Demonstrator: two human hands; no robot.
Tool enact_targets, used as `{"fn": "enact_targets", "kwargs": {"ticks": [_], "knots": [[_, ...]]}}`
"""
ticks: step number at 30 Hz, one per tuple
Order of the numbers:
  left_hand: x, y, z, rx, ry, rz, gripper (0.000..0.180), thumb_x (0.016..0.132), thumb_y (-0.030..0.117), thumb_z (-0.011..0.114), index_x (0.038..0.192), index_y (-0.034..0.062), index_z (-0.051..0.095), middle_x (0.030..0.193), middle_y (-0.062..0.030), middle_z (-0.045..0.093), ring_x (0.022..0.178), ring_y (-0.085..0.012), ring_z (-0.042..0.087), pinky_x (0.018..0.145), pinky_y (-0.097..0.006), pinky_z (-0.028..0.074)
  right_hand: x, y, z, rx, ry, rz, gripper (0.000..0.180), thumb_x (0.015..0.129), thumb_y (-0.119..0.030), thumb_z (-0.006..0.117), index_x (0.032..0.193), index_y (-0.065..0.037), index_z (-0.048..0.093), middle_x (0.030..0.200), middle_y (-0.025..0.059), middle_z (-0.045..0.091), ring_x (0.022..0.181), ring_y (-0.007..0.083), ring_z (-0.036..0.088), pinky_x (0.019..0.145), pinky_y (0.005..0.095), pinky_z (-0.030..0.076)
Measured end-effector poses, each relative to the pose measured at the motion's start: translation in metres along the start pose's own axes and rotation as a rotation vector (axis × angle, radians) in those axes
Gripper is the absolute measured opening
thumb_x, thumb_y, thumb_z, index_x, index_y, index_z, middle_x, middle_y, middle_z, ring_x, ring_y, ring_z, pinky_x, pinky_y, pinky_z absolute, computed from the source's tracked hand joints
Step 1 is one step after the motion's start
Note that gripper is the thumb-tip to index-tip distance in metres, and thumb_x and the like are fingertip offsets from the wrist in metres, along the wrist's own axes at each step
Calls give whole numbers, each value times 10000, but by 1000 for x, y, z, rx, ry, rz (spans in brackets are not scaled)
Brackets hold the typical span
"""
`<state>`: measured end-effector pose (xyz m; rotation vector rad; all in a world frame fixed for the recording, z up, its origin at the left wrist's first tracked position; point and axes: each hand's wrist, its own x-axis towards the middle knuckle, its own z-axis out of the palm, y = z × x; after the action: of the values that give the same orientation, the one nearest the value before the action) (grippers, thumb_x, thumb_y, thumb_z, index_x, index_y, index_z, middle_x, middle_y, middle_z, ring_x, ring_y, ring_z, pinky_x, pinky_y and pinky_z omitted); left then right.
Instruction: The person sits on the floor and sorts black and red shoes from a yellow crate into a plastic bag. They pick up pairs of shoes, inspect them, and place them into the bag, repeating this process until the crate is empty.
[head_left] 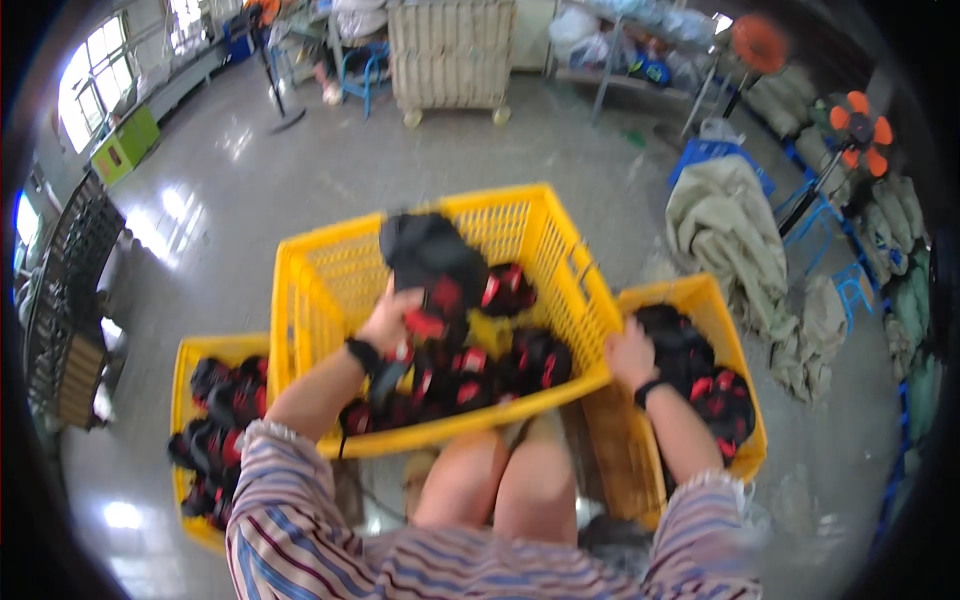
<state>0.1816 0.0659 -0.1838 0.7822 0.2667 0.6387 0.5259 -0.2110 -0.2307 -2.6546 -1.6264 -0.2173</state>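
A large yellow plastic crate with slatted walls stands in front of my knees, with several black-and-red soft items lying in its bottom. My left hand reaches inside and is closed on a black fabric item with red parts, raised above the others; its exact kind is blurred. At the crate's right front corner, my right hand has its fingers curled against the rim. Beside it, a second yellow crate contains more black-and-red items.
Left of the large crate stands another yellow crate of black-and-red items. Farther off are a wheeled beige cart, an orange fan and a green box. Beige cloth is heaped on the floor to the right.
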Motion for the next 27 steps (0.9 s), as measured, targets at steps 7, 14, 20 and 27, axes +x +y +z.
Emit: {"fn": "enact_targets", "kwargs": {"ticks": [7,14,20,27], "knots": [[-96,59,86,-45,-47,195,674,781,-37,626,1369,104,329,1319,-117,489,1225,-286,483,1045,-475,387,17,-163,-143,1333,-17,-224,751,815,-369,693,1402,-72,332,1381,214,354,1262,370,391,982,530,376],[-153,96,90,-135,-55,-46,381,958,292,514,1263,65,483,1271,-102,548,1184,-209,519,1013,-393,426,-5,-261,-175,1170,263,-419,629,735,-181,778,1224,45,452,1224,151,494,1138,235,506,916,325,466],[-181,99,79,6,7,150,276,1010,197,403,1252,95,489,1184,-59,601,1038,-205,612,918,-359,494,-55,-265,-175,1306,327,-748,282,699,3,738,827,-73,498,1441,183,307,1307,368,378,1011,445,391],[-192,102,48,890,-22,143,278,1007,185,417,1250,56,462,1196,-28,554,1089,-134,543,934,-327,455,-20,-252,-201,1602,-271,-595,397,614,37,764,978,3,610,1334,153,434,1247,305,424,1026,361,346]]}}
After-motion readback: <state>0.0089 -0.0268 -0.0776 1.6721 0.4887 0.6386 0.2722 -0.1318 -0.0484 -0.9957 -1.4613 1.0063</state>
